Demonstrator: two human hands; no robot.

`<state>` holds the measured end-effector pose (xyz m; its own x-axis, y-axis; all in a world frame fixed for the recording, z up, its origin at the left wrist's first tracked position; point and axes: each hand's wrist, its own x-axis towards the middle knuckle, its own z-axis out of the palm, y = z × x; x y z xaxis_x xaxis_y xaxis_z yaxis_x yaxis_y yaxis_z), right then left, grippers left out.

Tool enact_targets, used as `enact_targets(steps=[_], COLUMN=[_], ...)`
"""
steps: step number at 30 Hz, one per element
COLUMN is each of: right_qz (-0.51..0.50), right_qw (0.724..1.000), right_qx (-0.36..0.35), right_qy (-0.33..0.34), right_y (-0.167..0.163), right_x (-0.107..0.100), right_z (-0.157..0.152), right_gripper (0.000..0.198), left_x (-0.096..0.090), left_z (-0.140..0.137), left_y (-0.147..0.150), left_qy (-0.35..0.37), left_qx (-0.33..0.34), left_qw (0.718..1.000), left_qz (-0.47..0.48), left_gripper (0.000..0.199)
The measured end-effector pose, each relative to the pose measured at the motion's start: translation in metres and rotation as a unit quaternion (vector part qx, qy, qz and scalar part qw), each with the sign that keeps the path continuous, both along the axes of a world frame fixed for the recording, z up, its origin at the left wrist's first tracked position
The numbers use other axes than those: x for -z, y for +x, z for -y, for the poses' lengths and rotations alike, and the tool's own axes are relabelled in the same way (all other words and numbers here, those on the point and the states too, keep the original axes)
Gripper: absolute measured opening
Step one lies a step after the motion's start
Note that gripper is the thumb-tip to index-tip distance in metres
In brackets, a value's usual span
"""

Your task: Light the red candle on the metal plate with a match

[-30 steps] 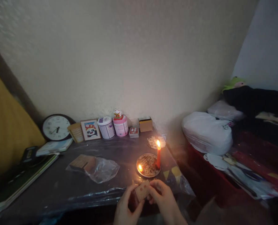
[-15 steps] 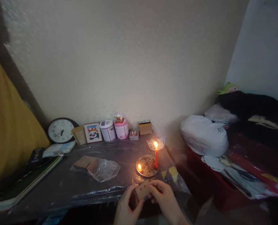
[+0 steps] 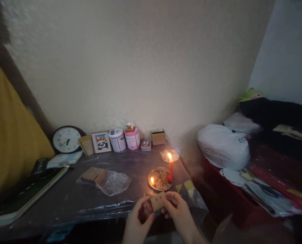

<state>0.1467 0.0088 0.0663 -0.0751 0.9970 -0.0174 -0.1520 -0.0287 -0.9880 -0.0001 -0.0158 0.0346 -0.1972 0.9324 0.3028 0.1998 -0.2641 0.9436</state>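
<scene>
Between my two hands is a small tan cardboard piece (image 3: 158,201) with reddish round spots on its face. My left hand (image 3: 140,217) is closed on its left edge, thumb below. Its right edge is pinched by my right hand (image 3: 177,210). Just beyond my hands, a round plate (image 3: 151,187) lies on the table, its surface speckled brown. A tall red candle (image 3: 170,171) burns upright on the plate's right side. On its left a short stub (image 3: 152,182) also burns. I cannot tell whether the tan piece is flat or a thin box.
A plastic bag (image 3: 116,183) with a brown block lies left on the plastic-covered table (image 3: 64,193). Behind the plate sits a dish of white sticks (image 3: 172,155). Along the wall stand a clock (image 3: 66,139), a framed picture (image 3: 101,142), tins (image 3: 117,140) and a cardboard box (image 3: 158,138).
The tan piece has risen slightly and turned more level, its spotted face toward me. Both hands keep hold of it, and the view has shifted a little.
</scene>
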Motion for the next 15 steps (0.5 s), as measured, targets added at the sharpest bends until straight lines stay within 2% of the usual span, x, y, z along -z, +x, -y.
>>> enact_targets(steps=[4, 7, 9, 12, 15], right_qz=[0.007, 0.068, 0.149, 0.258, 0.306], right_qw=[1.000, 0.992, 0.977, 0.948, 0.927], right_qx=[-0.019, -0.092, -0.107, -0.091, -0.110], right_qy=[-0.002, 0.061, 0.109, 0.161, 0.188], right_y=[0.000, 0.004, 0.010, 0.020, 0.025], right_x=[0.001, 0.003, 0.005, 0.007, 0.007], right_z=[0.000, 0.001, -0.001, -0.006, -0.010], right_gripper=[0.037, 0.052, 0.058, 0.058, 0.050], left_x=[-0.002, -0.002, -0.001, -0.001, -0.002], left_z=[-0.003, -0.005, -0.006, -0.007, -0.007], left_y=[-0.002, -0.005, -0.007, -0.009, -0.009], left_qy=[-0.019, -0.037, -0.047, -0.054, -0.057], left_qx=[0.020, 0.049, 0.057, 0.059, 0.069], left_qw=[0.999, 0.998, 0.995, 0.990, 0.984], left_qz=[0.019, -0.021, -0.063, -0.120, -0.154], left_gripper=[0.032, 0.029, 0.026, 0.027, 0.028])
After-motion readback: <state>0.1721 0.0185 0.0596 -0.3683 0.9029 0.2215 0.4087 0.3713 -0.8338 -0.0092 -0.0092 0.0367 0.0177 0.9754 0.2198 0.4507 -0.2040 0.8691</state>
